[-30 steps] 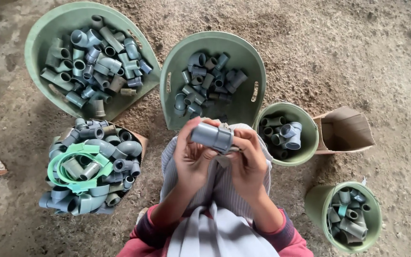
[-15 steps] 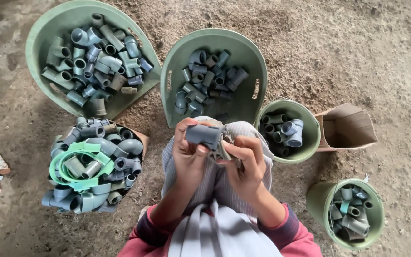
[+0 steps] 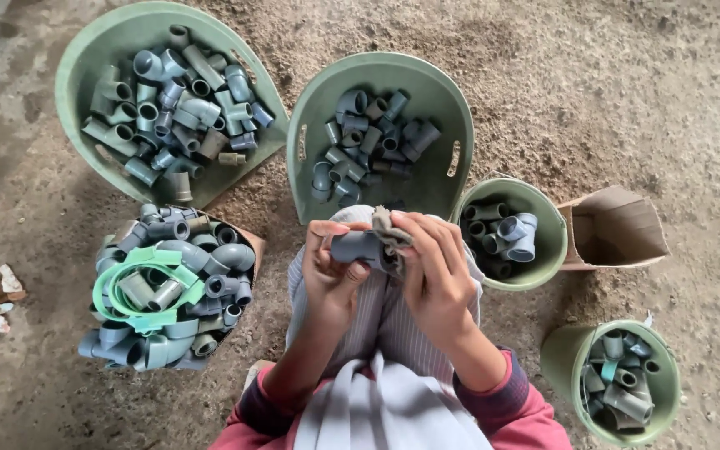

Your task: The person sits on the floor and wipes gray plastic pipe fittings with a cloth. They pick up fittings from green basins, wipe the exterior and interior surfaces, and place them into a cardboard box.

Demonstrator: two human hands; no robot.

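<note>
A dusty dirt floor (image 3: 668,100) fills the frame, ringed with green tubs (image 3: 381,79) of grey pipe fittings. At centre, the left hand (image 3: 331,271) grips a grey pipe fitting (image 3: 358,247), fingers curled round it. The right hand (image 3: 435,271) pinches a brownish rag (image 3: 389,227) against the fitting's end.

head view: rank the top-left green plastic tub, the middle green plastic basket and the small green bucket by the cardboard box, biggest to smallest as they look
1. Top-left green plastic tub
2. Middle green plastic basket, nearly alike
3. Small green bucket
</note>
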